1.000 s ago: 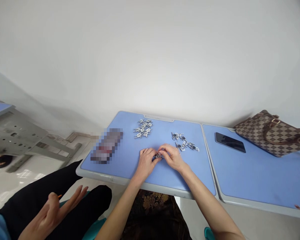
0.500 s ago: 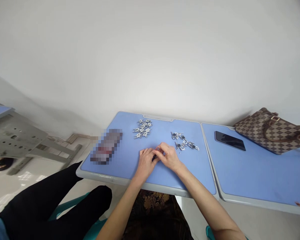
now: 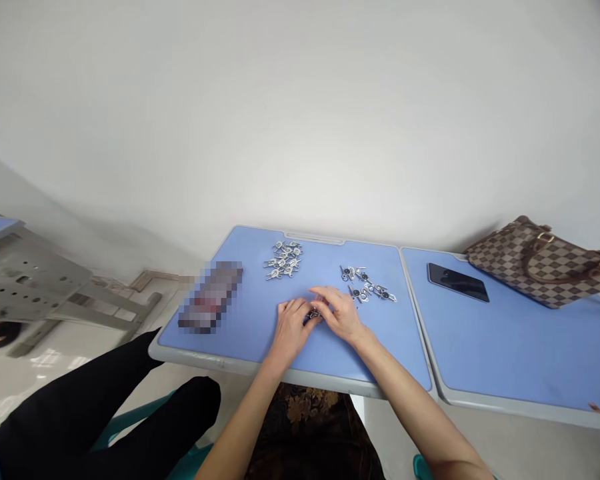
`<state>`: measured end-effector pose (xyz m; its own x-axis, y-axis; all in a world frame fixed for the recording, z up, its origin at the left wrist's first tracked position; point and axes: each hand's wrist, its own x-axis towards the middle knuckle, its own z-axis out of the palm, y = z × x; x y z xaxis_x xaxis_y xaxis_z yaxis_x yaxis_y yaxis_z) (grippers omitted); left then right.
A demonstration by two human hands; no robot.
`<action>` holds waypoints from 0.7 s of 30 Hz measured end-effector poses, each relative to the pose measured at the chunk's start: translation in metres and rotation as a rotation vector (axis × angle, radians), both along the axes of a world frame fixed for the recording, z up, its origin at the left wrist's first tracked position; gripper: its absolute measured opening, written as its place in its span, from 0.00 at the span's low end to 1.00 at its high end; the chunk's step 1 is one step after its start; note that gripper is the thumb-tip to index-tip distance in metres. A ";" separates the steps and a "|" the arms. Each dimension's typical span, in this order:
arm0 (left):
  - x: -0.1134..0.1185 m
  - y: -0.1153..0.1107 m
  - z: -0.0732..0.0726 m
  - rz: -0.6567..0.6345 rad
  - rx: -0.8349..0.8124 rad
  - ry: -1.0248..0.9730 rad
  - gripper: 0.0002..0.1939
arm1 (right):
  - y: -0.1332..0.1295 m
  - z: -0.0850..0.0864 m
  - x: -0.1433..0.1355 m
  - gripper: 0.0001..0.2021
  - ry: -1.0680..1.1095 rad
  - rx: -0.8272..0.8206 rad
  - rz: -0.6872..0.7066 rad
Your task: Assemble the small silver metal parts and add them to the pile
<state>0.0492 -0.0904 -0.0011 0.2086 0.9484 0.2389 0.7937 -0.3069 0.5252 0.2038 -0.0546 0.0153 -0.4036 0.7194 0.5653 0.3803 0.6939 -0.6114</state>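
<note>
Over the blue tabletop (image 3: 220, 340), my left hand (image 3: 292, 324) and my right hand (image 3: 342, 316) meet with fingertips together. Between them shows a small dark-and-silver metal piece (image 3: 314, 313), mostly covered by the fingers. My left hand is closed around its left side. At its right side my right thumb and fingers pinch in, with the index finger raised in an arch. Behind my left hand lies a group of silver metal pieces (image 3: 284, 260) with prongs. Loose metal parts (image 3: 369, 285), some with black round centres, lie beyond my right hand.
A blurred-out flat object (image 3: 211, 299) lies at the table's left side. On the adjoining right table are a black phone (image 3: 458, 283) and a checkered handbag (image 3: 545, 267). Another person's dark-trousered legs (image 3: 80, 400) are at the lower left, close to the table edge.
My right index finger has lifted and arched, and more of the metal piece shows between my fingers. Both hands stay in nearly the same place; the view has shifted slightly.
</note>
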 end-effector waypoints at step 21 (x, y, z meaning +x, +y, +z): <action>0.000 0.000 0.001 0.008 -0.015 0.011 0.05 | -0.003 0.016 0.002 0.10 0.033 -0.042 0.075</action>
<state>0.0492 -0.0900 0.0000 0.2039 0.9533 0.2226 0.8017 -0.2931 0.5210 0.2057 -0.0577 0.0308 -0.4392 0.7112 0.5490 0.3074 0.6931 -0.6520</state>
